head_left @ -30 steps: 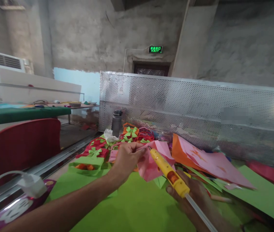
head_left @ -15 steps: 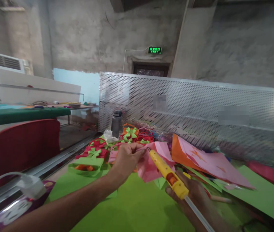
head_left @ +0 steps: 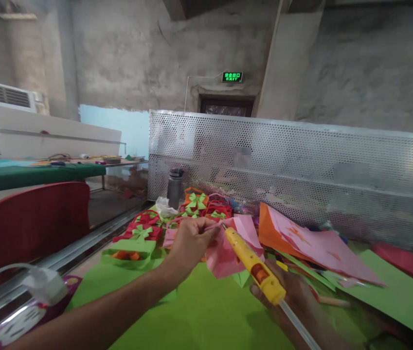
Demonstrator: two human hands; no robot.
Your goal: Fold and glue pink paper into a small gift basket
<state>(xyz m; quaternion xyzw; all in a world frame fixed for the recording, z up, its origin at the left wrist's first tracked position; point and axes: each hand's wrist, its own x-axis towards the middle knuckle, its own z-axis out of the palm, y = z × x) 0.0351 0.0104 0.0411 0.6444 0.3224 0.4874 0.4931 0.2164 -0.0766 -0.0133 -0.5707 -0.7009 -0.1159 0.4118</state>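
Observation:
Between its thumb and fingers, my left hand [head_left: 191, 243] pinches the upper left edge of a folded pink paper piece [head_left: 224, 255]. My right hand [head_left: 290, 287] is wrapped around a yellow glue gun [head_left: 253, 265], with a clear glue stick [head_left: 297, 323] sticking out of its back end. The gun's metal nozzle is at the pink edge, close to my left fingertips; I cannot tell if it touches. Part of my right fingers is hidden behind the gun. Green paper [head_left: 199, 311] covers the table below both hands.
Small red bags with green bows [head_left: 142, 232] and an orange one [head_left: 196, 198] stand behind my left hand, near a grey bottle [head_left: 174, 188]. Pink and orange sheets [head_left: 315, 243] lie right. A power strip [head_left: 20, 321] sits left. A perforated metal panel [head_left: 294, 155] borders the back.
Both hands keep almost the same pose. The glue gun has tipped down very slightly, its nozzle staying by the pink paper's edge. The view has shifted a little.

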